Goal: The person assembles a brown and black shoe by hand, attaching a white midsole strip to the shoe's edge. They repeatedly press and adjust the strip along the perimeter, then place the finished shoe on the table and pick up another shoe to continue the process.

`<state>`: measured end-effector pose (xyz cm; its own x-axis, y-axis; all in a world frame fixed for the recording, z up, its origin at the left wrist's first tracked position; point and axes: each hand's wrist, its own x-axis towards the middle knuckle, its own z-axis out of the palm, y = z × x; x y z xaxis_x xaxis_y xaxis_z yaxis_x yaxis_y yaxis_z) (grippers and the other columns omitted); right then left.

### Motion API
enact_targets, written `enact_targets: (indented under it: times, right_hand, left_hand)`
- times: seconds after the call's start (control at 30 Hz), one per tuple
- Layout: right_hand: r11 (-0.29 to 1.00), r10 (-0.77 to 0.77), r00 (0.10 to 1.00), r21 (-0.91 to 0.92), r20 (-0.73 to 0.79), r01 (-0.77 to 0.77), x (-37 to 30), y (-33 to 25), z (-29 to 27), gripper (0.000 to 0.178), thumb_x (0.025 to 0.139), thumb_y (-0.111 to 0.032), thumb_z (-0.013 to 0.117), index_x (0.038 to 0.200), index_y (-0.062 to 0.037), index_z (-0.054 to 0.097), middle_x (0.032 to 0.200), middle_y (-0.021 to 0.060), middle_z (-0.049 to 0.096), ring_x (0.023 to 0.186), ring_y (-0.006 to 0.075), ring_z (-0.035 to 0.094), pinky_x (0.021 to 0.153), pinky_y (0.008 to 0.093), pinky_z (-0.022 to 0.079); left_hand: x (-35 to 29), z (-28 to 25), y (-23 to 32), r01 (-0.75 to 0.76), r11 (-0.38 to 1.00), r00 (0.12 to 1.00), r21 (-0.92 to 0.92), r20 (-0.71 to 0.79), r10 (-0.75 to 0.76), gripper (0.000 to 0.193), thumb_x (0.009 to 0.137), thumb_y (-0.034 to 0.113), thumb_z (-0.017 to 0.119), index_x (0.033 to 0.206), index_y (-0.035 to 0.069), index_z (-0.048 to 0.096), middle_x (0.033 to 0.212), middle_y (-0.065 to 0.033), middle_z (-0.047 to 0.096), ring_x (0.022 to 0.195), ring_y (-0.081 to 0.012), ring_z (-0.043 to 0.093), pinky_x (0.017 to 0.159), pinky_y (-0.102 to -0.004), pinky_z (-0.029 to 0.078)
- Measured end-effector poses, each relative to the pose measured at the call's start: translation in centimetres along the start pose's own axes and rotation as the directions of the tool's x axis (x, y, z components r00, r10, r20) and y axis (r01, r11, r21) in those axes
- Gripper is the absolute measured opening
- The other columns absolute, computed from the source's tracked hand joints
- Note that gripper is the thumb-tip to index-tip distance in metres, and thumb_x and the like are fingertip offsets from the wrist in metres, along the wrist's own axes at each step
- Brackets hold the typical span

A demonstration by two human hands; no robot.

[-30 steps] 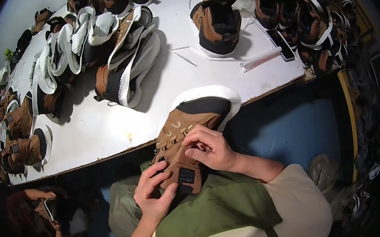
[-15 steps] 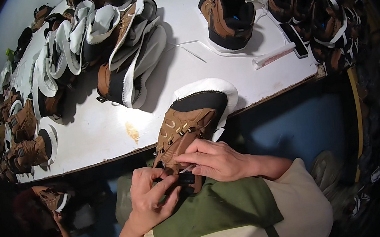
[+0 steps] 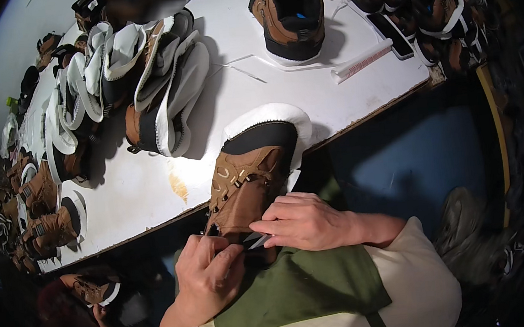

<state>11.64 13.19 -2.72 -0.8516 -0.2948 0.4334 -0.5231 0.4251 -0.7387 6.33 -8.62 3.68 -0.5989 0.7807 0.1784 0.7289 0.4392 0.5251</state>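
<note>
We hold a brown leather boot upper with a black collar and white padded lining (image 3: 247,177) against our lap, its far end leaning on the edge of the white desk (image 3: 151,187). Our left hand (image 3: 209,281) curls under its near end, fingers pressed together around it. Our right hand (image 3: 302,221) lies over the top, fingers pinching a small silvery blade (image 3: 255,240). A white ribbed stick (image 3: 362,60) lies well apart.

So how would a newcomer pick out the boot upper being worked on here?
Find the white table, then its near edge. The brown boot upper overhangs that edge, toe up, held by the left hand and right hand. Unlike the others, it is not lying on the table.
</note>
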Motion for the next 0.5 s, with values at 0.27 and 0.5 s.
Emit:
enact_targets:
  times: [0.27, 0.5]
  right_hand:
    - [0.998, -0.056, 0.998, -0.007, -0.039, 0.055, -0.04, 0.16, 0.34, 0.033, 0.075, -0.016, 0.073, 0.103, -0.0023, 0.065, 0.083, 0.0025, 0.058, 0.072, 0.0173, 0.055, 0.061, 0.0297, 0.042]
    - [0.998, -0.063, 0.998, -0.024, -0.029, 0.062, 0.23, 0.2, 0.75, 0.03, 0.075, -0.017, 0.073, 0.101, -0.0029, 0.065, 0.083, 0.0015, 0.058, 0.072, 0.0158, 0.055, 0.06, 0.0293, 0.041]
  left_hand:
    - [0.37, 0.25, 0.37, 0.006, 1.0, 1.0, 0.003, 0.003, -0.006, 0.026, 0.06, -0.005, 0.07, 0.082, 0.004, 0.062, 0.08, -0.0077, 0.055, 0.067, -0.0252, 0.051, 0.055, -0.0329, 0.042]
    - [0.59, 0.21, 0.49, 0.007, 1.0, 0.999, 0.022, 0.041, -0.008, 0.024, 0.063, -0.007, 0.069, 0.081, 0.004, 0.059, 0.081, -0.0081, 0.054, 0.069, -0.0256, 0.051, 0.057, -0.0326, 0.042]
